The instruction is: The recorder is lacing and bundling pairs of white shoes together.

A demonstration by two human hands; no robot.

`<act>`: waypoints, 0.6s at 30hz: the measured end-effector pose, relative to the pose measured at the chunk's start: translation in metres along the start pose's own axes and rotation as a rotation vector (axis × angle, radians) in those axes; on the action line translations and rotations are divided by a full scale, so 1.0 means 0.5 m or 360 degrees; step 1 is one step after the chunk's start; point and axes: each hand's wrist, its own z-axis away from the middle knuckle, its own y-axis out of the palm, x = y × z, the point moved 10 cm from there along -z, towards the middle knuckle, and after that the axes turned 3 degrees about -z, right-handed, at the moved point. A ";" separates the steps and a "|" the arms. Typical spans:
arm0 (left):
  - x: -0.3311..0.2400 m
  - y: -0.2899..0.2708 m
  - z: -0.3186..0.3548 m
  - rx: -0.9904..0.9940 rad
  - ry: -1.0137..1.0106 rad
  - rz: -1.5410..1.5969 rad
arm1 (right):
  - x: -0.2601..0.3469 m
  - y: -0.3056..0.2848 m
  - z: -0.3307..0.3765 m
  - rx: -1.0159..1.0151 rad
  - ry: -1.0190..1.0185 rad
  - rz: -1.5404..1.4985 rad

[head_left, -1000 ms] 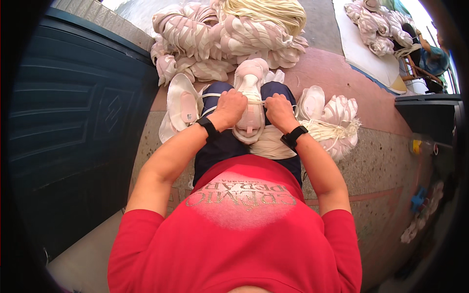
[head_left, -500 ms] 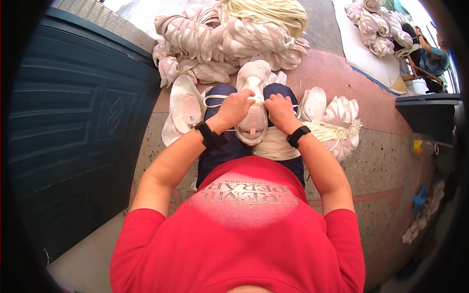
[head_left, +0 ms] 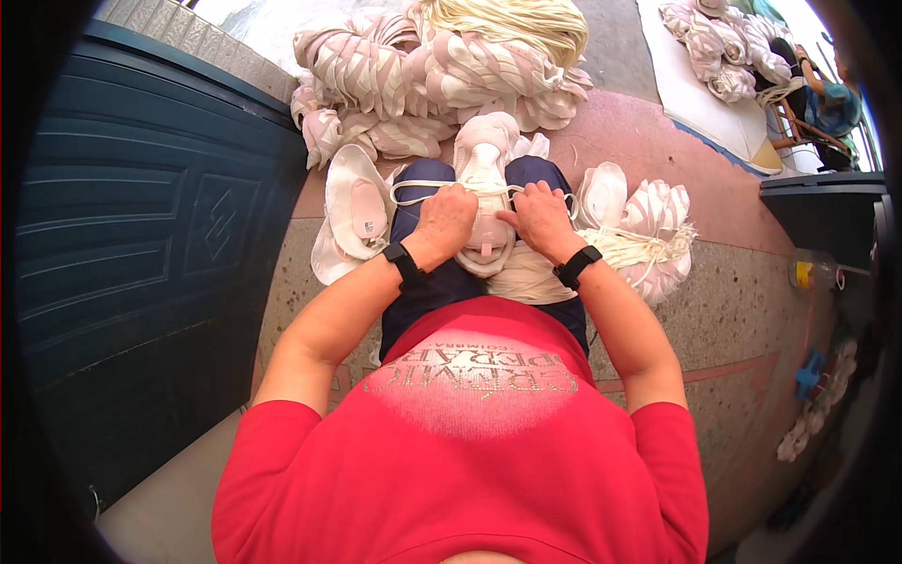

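Note:
A pale pink and white shoe upper lies across my lap between my knees, toe end away from me. Over its middle runs a cream shoelace, stretched between my two hands. My left hand is closed on the lace at the upper's left side, and a loop sticks out beyond it. On the right side, my right hand pinches the lace, with its thumb pointing toward the upper. The fingertips of both hands are partly hidden.
Bundled pink-white uppers and hanks of cream laces lie ahead. Loose uppers rest at my left; another lace-tied bundle is at my right. A dark blue door stands left. Another person sits far right.
My hands have drawn apart over the upper, the left moving left and the right slightly right. The lace between them now shows as a straighter line.

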 end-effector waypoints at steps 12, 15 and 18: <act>0.049 0.102 -0.030 0.0545 -0.0263 0.0992 | -0.019 0.042 -0.009 0.0161 -0.0101 -0.0238; 0.072 0.140 -0.015 0.0627 -0.0572 0.1708 | -0.028 0.037 -0.007 0.0051 -0.0101 -0.0387; 0.072 0.152 -0.002 0.0731 -0.0619 0.1989 | -0.026 0.030 -0.004 -0.0045 -0.0122 -0.0438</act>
